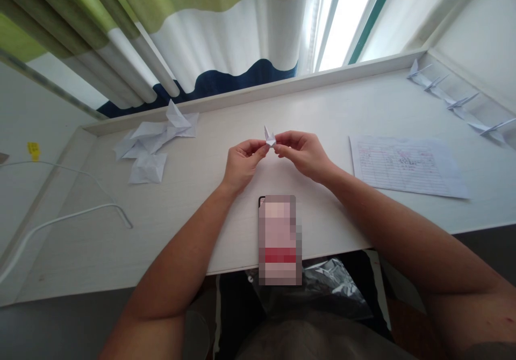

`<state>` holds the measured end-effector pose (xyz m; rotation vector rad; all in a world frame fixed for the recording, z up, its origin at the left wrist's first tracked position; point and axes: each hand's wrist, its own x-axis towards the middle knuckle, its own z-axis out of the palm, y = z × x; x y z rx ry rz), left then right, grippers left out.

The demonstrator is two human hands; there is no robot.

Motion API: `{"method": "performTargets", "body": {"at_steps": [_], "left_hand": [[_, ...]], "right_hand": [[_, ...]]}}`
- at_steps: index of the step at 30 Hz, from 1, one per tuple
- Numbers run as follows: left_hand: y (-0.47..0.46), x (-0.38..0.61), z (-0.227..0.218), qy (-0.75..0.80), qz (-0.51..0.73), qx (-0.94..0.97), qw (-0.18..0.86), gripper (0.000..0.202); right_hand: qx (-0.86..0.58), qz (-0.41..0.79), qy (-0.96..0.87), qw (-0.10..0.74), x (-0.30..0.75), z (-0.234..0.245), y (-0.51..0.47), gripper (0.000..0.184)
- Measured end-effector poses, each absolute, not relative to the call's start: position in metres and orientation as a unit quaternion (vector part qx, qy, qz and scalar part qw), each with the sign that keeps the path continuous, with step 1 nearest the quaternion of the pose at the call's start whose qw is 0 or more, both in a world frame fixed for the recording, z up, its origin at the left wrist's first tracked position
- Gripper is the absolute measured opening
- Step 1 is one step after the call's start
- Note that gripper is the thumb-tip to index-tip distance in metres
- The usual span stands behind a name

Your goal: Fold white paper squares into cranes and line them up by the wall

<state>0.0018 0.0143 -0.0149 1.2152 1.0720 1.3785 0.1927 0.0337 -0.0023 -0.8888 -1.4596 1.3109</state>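
Between my two hands is a small white folded-paper piece (270, 141), held just above the desk with one narrow point sticking up. My left hand (244, 162) pinches its left side between thumb and fingers. On the other side, my right hand (303, 153) grips it with thumb and fingertips. The fingers cover part of the paper's edges. Below the hands, a phone (280, 236) with a blurred screen lies at the desk's front edge.
Several folded white papers (149, 139) lie at the left back. Right of my hands is a stack of lined sheets (407, 166). Several paper cranes (461, 102) stand along the right edge. A white cable (80, 215) crosses the left side. Curtains (226, 21) hang behind the desk (226, 242).
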Motion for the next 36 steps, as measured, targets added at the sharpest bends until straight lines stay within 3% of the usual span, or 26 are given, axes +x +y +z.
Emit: {"method": "performTargets", "body": {"at_steps": [19,28,36], "left_hand": [[0.0061,0.0043,-0.0053,0.461,0.505,0.496,0.535,0.041],[0.0097,0.0022,-0.0106,0.445,0.522,0.538,0.490,0.039],[0.0096,0.0023,-0.0112,0.444,0.532,0.547,0.470,0.036]], "right_hand": [[-0.351,0.552,-0.563,0.505,0.1906,-0.0094,0.0361,0.041],[-0.347,0.562,-0.577,0.480,0.1920,-0.0027,0.0344,0.048],[-0.360,0.558,-0.551,0.505,0.1945,-0.0035,0.0364,0.042]]}}
